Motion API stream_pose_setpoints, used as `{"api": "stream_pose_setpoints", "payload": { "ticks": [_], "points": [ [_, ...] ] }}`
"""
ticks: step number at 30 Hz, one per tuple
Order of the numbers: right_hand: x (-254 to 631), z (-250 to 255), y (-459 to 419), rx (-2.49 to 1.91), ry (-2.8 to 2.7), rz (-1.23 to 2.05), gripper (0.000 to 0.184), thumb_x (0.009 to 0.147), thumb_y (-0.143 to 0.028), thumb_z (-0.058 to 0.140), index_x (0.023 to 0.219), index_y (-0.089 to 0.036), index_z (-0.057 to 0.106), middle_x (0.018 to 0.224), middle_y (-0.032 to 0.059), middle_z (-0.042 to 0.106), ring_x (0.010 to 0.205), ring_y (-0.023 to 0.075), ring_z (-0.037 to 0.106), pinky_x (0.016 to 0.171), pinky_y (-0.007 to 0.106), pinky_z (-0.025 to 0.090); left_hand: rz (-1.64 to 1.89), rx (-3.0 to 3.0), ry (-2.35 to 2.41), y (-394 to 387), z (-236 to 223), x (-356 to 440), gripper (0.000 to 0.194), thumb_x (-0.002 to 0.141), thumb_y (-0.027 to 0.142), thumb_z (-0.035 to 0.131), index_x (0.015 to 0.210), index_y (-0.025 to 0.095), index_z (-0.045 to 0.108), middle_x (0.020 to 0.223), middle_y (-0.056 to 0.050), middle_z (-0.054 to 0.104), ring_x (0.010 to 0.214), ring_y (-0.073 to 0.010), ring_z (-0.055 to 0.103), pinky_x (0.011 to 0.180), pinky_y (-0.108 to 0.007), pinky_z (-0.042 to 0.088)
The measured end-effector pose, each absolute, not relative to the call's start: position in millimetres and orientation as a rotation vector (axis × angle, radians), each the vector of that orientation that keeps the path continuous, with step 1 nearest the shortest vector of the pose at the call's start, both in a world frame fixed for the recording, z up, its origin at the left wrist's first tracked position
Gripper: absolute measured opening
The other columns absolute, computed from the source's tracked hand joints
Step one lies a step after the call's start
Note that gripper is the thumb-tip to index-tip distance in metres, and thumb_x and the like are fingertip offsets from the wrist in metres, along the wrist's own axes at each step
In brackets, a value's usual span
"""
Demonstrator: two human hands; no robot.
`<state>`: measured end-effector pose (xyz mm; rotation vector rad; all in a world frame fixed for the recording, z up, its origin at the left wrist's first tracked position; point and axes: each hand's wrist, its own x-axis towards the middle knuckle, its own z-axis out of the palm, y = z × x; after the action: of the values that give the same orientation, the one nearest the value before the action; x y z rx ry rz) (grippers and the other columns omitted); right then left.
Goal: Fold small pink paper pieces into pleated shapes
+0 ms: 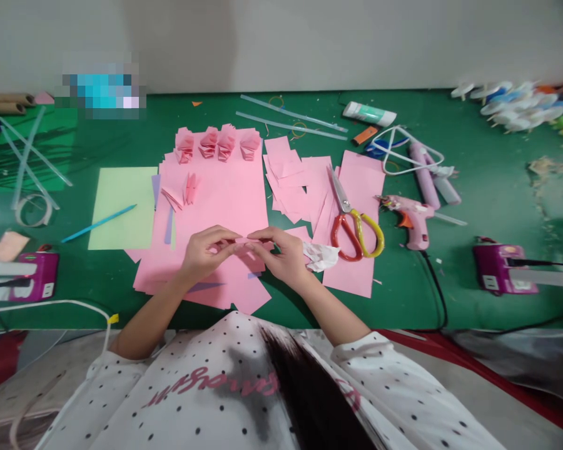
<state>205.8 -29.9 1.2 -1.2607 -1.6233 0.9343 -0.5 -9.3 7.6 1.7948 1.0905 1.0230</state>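
Between my two hands is a small folded piece of pink paper [242, 240], mostly covered by fingers. My left hand [209, 251] pinches its left end, and my right hand [281, 251] pinches the right end. Below them lies a stack of large pink sheets [225, 194]. Several pleated pink paper pieces [226, 142] stand in a row along the stack's far edge. Closer in, two folded pink pieces [190, 189] rest on the left of the stack. Cut pink paper pieces [286, 178] are spread to the right, and crumpled white tissue [321, 256] sits beside my right hand.
Scissors [351, 225] with red and yellow handles lie on pink paper at right. Beyond them are a pink glue gun [413, 219] and a purple power socket [502, 269]. A blue pencil [98, 223] crosses a pale green sheet [122, 187] at left. Clear glue sticks [291, 124] lie at the back.
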Motion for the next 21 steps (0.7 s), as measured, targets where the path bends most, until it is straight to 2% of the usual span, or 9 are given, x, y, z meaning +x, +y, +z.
{"api": "stream_pose_setpoints", "payload": {
  "ticks": [9, 15, 21],
  "points": [
    [202.1, 6.7, -31.5, -1.177, -1.634, 1.002, 0.017, 0.093, -0.04, 0.067, 0.096, -0.024, 0.07, 0.086, 0.0045, 0.075, 0.073, 0.0171, 0.069, 0.069, 0.032, 0.056, 1.001, 1.877, 1.003, -11.4, 18.4, -2.4, 0.009, 0.091, 0.026, 0.071, 0.087, 0.02, 0.077, 0.082, -0.004, 0.076, 0.074, -0.014, 0.069, 0.07, -0.025, 0.056],
    [204.6, 8.9, -25.9, -1.029, -1.864, 0.987, 0.015, 0.097, -0.035, 0.059, 0.099, -0.021, 0.064, 0.096, 0.0083, 0.071, 0.084, 0.0185, 0.066, 0.073, 0.034, 0.054, 0.983, 1.867, 0.973, -12.0, 19.8, -2.3, 0.009, 0.089, 0.023, 0.071, 0.081, 0.019, 0.074, 0.078, -0.003, 0.072, 0.068, -0.0123, 0.065, 0.064, -0.024, 0.053],
    [202.7, 11.3, -25.0, -0.924, -1.904, 0.931, 0.015, 0.098, -0.029, 0.054, 0.088, -0.021, 0.061, 0.083, 0.0059, 0.065, 0.077, 0.0173, 0.06, 0.067, 0.032, 0.049, 0.938, 1.852, 0.95, -13.4, 15.9, -0.5, 0.01, 0.086, 0.021, 0.07, 0.077, 0.017, 0.07, 0.074, -0.002, 0.069, 0.064, -0.0108, 0.061, 0.06, -0.022, 0.05]
  ]
}}
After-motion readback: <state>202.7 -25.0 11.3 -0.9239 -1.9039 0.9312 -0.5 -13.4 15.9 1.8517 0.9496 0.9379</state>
